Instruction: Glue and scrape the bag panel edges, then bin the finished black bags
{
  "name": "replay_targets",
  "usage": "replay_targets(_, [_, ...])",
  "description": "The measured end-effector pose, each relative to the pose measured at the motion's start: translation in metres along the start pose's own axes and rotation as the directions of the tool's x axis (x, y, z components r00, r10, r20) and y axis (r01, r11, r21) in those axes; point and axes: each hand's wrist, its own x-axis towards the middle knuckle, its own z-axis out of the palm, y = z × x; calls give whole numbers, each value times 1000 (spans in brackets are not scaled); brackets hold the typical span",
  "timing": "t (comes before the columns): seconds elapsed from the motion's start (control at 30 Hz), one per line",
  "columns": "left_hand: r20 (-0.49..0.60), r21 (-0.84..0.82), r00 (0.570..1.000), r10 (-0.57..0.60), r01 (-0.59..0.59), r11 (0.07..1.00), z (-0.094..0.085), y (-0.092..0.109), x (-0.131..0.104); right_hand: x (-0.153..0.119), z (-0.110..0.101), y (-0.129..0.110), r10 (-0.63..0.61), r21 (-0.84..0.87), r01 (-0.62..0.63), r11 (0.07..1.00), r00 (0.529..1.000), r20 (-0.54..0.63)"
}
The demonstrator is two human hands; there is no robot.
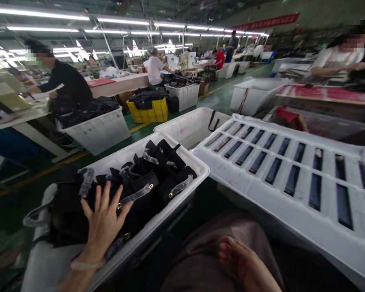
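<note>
My left hand (105, 219) reaches over a white bin (202, 170) with its fingers spread apart, resting on or just above the black bags in it. Each black bag (142, 184) that shows clearly has gold-coloured hardware and a handle (136, 194) wrapped in clear plastic. The bags lie heaped together, so I cannot tell which one the palm touches. A pale bangle circles my left wrist. My right hand (246, 261) is low over my lap, away from the bin. Its fingers are loosely bent and slightly blurred, with nothing seen in them.
On my right is an upturned white slotted crate (246, 182). Behind stand a white bin (197, 123) with a black strap, a yellow crate (147, 109) of dark material and another filled bin (94, 125). Co-workers sit at tables left (62, 79) and right (337, 61).
</note>
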Motion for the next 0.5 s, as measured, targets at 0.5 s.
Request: replay_targets(0.5, [-14, -66, 881, 473, -473, 879, 67, -3, -72, 100, 89, -64, -672, -900, 399, -176, 619, 407])
